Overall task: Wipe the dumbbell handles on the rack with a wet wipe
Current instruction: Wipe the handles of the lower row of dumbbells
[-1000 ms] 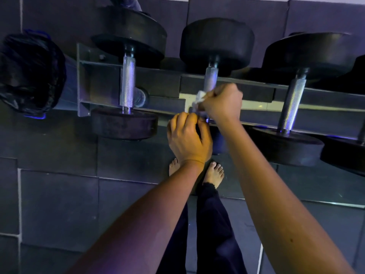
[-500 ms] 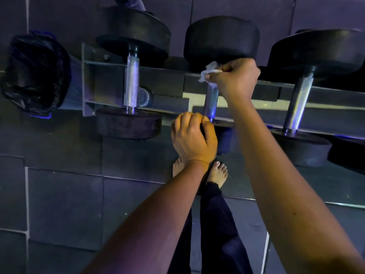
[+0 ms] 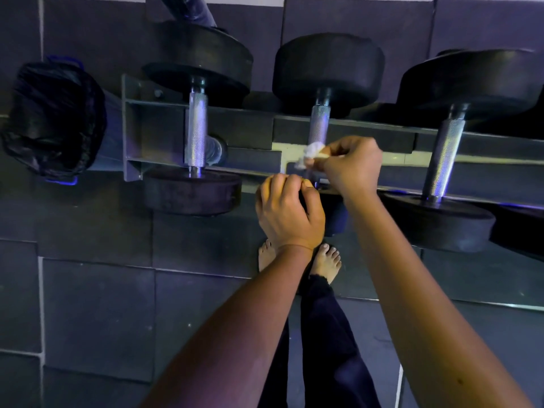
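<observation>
Left hand (image 3: 290, 213) nearest: fingers curled over the near head of the middle dumbbell (image 3: 328, 72), apparently steadying it; contact partly hidden. Right hand (image 3: 351, 164) pinched the wet wipe (image 3: 312, 153) against the lower part of the middle handle (image 3: 319, 122), on the rack (image 3: 129, 128). Step: wiping this handle. Next move probably calls for drawing the wipe along the bare knurling beyond.

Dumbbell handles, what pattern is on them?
Dumbbell handles: silver, finely cross-hatched knurling, clearest in head view.
</observation>
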